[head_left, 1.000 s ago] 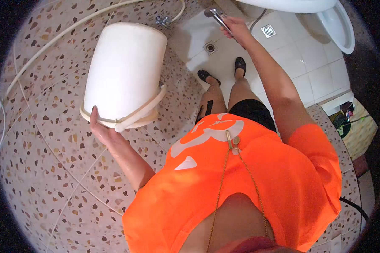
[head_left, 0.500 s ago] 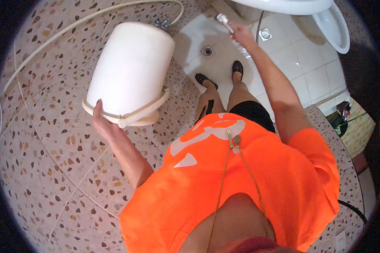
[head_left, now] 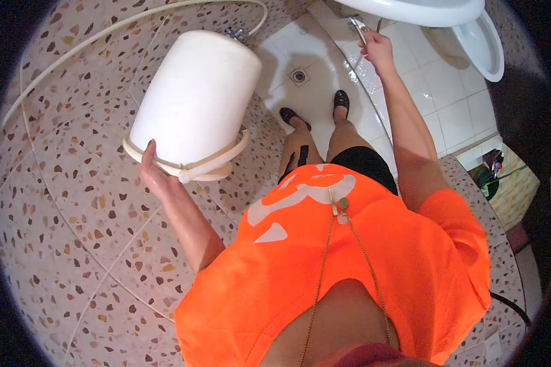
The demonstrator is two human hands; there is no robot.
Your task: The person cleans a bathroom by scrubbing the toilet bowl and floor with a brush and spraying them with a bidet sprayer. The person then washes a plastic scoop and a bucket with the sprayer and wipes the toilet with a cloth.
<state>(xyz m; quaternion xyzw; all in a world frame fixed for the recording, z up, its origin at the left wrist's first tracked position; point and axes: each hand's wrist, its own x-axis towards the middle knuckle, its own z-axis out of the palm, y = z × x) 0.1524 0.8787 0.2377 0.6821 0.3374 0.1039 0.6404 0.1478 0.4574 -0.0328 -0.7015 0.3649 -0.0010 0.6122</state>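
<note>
My left hand [head_left: 158, 177] grips the rim of a white plastic bucket [head_left: 196, 98]. The bucket lies tilted in view, its closed base toward the tap and its rim and cream carrying handle [head_left: 217, 160] nearest me; its inside is hidden. Out to the far right, my right hand [head_left: 378, 54] is closed around a slim, silvery spray nozzle [head_left: 358, 30], held above the floor near the white basin [head_left: 416, 7]. I cannot make out any clear jet of water from it.
Speckled terrazzo wall [head_left: 73, 183] fills the left side. A cream hose [head_left: 116, 27] runs to a metal tap [head_left: 236, 33]. The pale floor [head_left: 324, 98] looks wet around a drain [head_left: 299, 76]. A white oval rim [head_left: 487, 49] and a bin [head_left: 505, 183] stand at the right.
My right hand has moved to the right and slightly up in view with the nozzle, and a thin line now crosses the floor. The bucket has shifted slightly right.
</note>
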